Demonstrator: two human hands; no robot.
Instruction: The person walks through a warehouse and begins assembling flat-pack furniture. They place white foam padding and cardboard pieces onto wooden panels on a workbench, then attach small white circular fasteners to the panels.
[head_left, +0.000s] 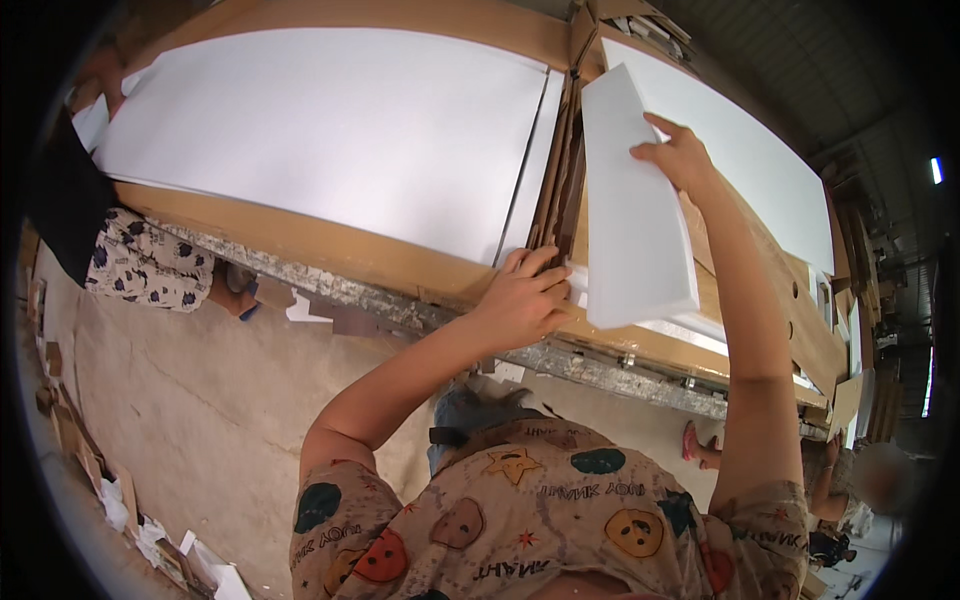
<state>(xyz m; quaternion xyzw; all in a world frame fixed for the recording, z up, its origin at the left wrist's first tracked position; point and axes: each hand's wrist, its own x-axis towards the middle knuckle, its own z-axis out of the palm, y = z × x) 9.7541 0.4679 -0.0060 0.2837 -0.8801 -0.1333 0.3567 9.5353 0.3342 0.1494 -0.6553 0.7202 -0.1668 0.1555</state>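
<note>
My right hand (679, 161) grips the long edge of a white foam sheet (634, 202), thumb on its near face, and tilts it over an open cardboard carton. Further left, my left hand (529, 296) rests with bent fingers on the layered cardboard edges (559, 187) where two cartons meet. Beside that hand ends a narrow white strip (531, 169), set along a large white panel (337, 127). Under the foam sheet, brown wood-look boards (757, 255) lie in the right carton. Another white sheet (735, 142) covers the carton's far side.
The cartons sit on a worn bench edge (375, 296). At the far left stands a person in patterned shorts (150, 262), with a hand at the panel's end. Another person (832, 480) is at lower right. Cardboard and foam scraps (157, 540) litter the floor at lower left.
</note>
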